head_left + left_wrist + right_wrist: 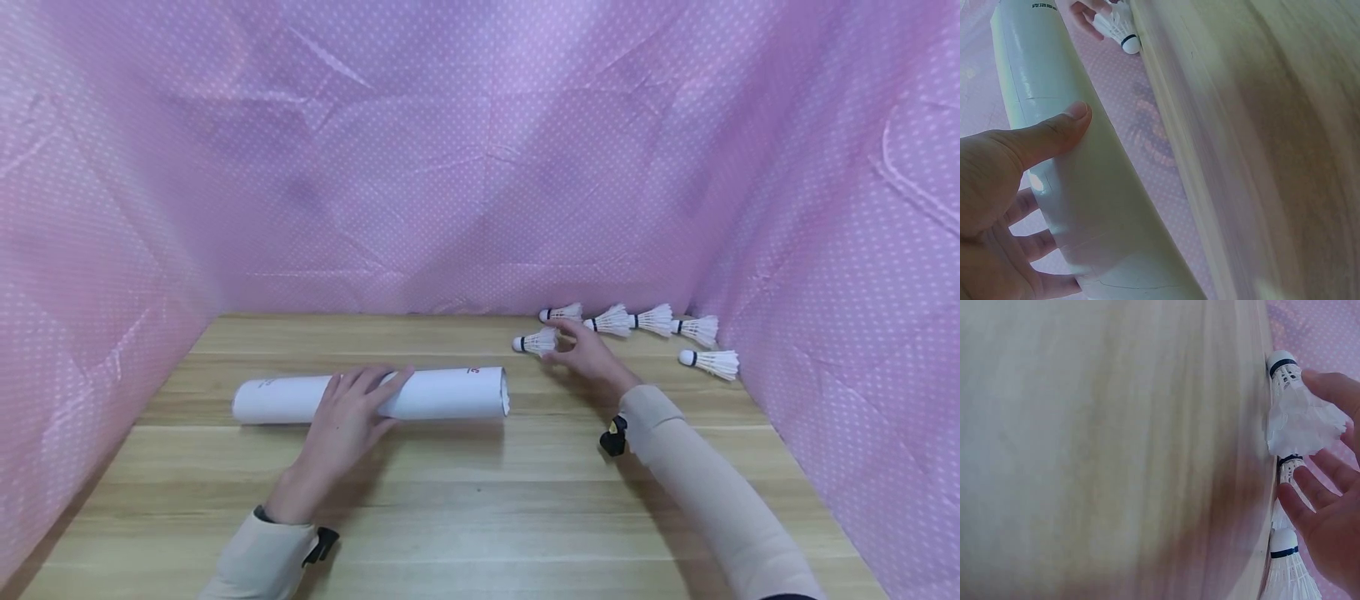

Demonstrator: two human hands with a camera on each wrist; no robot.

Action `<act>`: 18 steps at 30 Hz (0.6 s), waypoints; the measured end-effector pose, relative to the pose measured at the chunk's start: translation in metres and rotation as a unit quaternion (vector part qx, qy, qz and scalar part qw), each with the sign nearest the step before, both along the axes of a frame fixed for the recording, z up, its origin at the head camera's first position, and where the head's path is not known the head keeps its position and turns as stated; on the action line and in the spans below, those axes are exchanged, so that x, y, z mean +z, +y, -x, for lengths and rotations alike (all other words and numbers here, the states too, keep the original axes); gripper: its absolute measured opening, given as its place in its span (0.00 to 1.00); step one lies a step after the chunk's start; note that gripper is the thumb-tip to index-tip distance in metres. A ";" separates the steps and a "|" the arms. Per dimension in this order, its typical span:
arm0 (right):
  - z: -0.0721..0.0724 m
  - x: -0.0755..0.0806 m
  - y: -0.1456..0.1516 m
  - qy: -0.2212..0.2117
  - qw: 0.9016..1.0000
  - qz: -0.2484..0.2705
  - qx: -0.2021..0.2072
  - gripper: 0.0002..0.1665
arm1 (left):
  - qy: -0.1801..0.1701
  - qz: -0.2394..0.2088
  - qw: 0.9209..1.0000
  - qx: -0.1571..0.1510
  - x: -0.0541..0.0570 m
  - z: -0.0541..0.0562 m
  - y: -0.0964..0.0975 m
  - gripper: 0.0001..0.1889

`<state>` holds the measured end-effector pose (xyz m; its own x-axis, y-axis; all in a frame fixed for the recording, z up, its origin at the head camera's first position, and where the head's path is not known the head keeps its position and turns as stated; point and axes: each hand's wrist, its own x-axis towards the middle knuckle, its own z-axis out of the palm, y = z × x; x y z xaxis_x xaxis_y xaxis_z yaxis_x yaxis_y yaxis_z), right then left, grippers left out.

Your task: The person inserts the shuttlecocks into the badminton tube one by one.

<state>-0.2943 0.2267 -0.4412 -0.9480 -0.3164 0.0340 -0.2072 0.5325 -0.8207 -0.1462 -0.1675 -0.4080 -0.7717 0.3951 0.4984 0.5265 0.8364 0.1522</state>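
My left hand (347,417) grips a long white shuttlecock tube (442,394) lying crosswise on the table. In the left wrist view the thumb (1063,134) presses one side of it, and the other fingers reach around the far side. White feather tips show at the tube's right end. Farther right, my right hand (592,360) is at the feather end of a white shuttlecock (534,342) whose cork points left. The right wrist view shows that hand's fingers (1316,487) spread apart and fairly straight around the skirt; whether the thumb touches it, I cannot tell.
Several more shuttlecocks lie on the right: one at the back edge (562,313), others in a row (654,320), and one apart (709,363) near the right cloth wall. Pink dotted cloth (480,167) encloses the back and sides of the wooden table (480,517).
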 end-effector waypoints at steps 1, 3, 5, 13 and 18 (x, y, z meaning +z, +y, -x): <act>-0.001 -0.001 0.000 -0.007 1.000 0.004 0.002 0.42 | 0.001 0.000 1.000 0.000 0.000 0.000 0.000 0.42; -0.001 -0.002 0.000 -0.009 1.000 0.007 0.005 0.42 | 0.003 0.001 1.000 0.000 0.000 0.000 0.000 0.43; -0.002 -0.003 0.000 -0.012 1.000 0.011 0.003 0.41 | 0.007 0.001 1.000 -0.002 0.000 0.000 -0.001 0.42; -0.003 -0.005 0.002 -0.003 1.000 0.013 0.003 0.47 | 0.009 -0.001 1.000 -0.003 0.000 0.001 -0.001 0.43; -0.004 -0.008 0.003 0.024 1.000 0.008 0.000 0.46 | 0.002 -0.002 1.000 -0.001 0.001 0.000 -0.001 0.43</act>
